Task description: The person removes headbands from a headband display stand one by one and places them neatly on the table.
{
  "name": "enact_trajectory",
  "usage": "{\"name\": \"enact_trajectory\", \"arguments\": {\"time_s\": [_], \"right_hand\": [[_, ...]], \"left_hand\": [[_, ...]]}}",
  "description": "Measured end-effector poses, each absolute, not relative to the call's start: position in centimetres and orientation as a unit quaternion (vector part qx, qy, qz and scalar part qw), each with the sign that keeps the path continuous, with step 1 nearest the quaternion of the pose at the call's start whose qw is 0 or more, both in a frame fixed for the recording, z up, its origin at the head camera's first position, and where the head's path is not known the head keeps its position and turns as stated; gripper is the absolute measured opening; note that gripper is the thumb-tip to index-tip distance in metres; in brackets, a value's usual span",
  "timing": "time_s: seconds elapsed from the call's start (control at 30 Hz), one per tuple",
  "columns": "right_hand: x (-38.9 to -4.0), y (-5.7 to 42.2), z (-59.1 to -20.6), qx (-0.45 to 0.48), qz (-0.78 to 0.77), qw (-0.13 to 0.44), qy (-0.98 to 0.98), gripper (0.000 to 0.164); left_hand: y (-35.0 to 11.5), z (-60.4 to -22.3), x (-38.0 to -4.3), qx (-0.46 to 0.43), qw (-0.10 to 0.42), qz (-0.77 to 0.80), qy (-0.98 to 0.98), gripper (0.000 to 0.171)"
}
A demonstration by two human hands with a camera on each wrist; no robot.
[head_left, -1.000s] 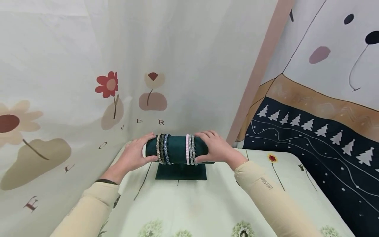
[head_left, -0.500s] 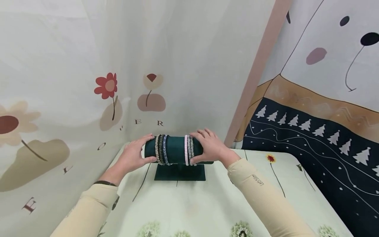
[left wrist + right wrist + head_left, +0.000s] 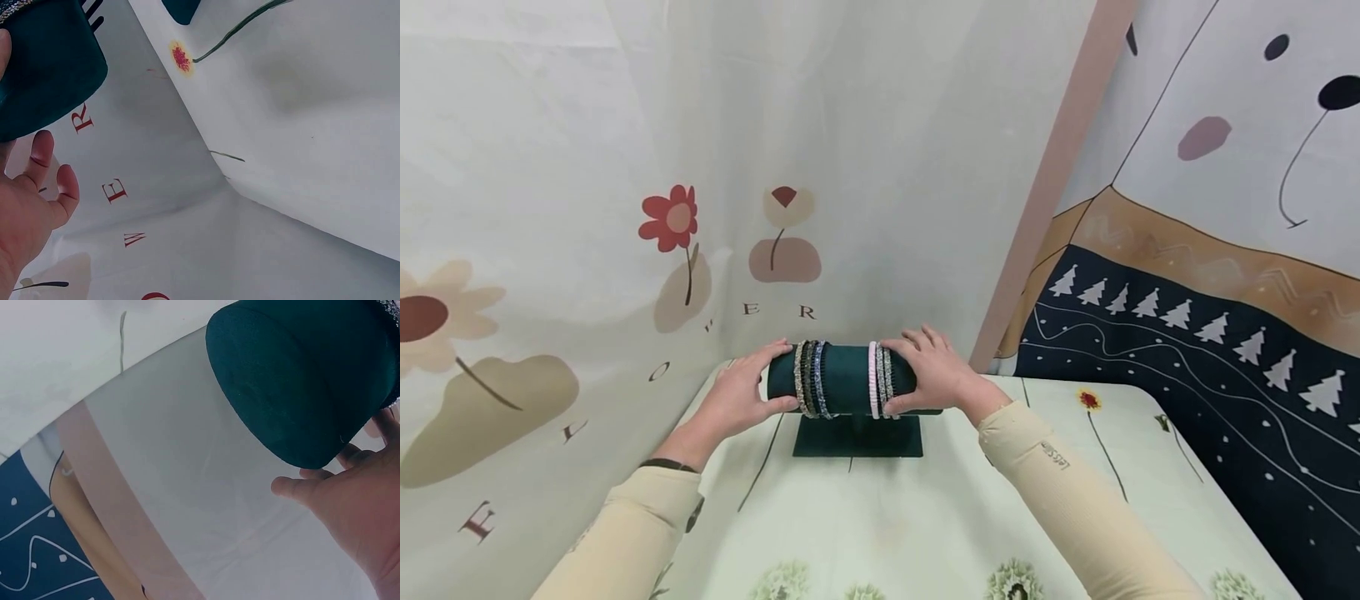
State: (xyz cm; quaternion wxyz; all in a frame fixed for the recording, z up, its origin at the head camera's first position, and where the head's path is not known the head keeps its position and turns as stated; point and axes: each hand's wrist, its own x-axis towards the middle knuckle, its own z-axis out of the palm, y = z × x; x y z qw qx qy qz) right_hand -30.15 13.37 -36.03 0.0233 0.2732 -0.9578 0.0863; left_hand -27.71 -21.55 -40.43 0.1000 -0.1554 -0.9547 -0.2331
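Note:
A dark green bracelet stand [image 3: 848, 379] has a padded horizontal roll on a flat base [image 3: 857, 437]. Several glittery bracelets [image 3: 808, 379] circle its left part, in gold, black and blue. Toward the right are a pale pink bracelet [image 3: 873, 379] and silvery ones [image 3: 886, 371]. My left hand [image 3: 741, 392] grips the roll's left end, thumb in front at the outermost bracelet. My right hand [image 3: 936, 375] spans the right part, its thumb low over the silvery bracelets. In the wrist views, other fingers [image 3: 40, 153] lie loosely past the roll; the contact is partly hidden.
The stand rests on a pale green flower-print tablecloth [image 3: 887, 517]. Close behind hangs a white curtain [image 3: 880, 208] with printed flowers and letters. At the right is a dark blue fabric [image 3: 1120, 350] with white trees, beyond the table edge.
My right hand has shifted a little left along the roll, so its thumb now lies over the silvery bracelets. The left hand and the stand look the same; the view moved slightly.

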Motion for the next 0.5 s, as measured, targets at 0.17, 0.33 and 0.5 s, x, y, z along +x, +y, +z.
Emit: {"name": "enact_trajectory", "arguments": {"time_s": [0.17,0.33,0.5], "right_hand": [[-30.19,13.45,-36.11,0.268,0.091,0.016,-0.959,0.109],[-30.13,13.63,-36.29,0.264,0.091,0.015,-0.960,0.108],[-30.19,13.74,-36.46,0.266,0.095,0.015,-0.959,0.108]], "left_hand": [[-21.57,-40.37,-27.63,-0.156,0.102,-0.236,-0.954,0.092],[-21.55,-40.41,-27.58,-0.156,0.099,-0.241,-0.953,0.092],[-21.58,-40.38,-27.56,-0.156,0.096,-0.245,-0.952,0.092]]}}
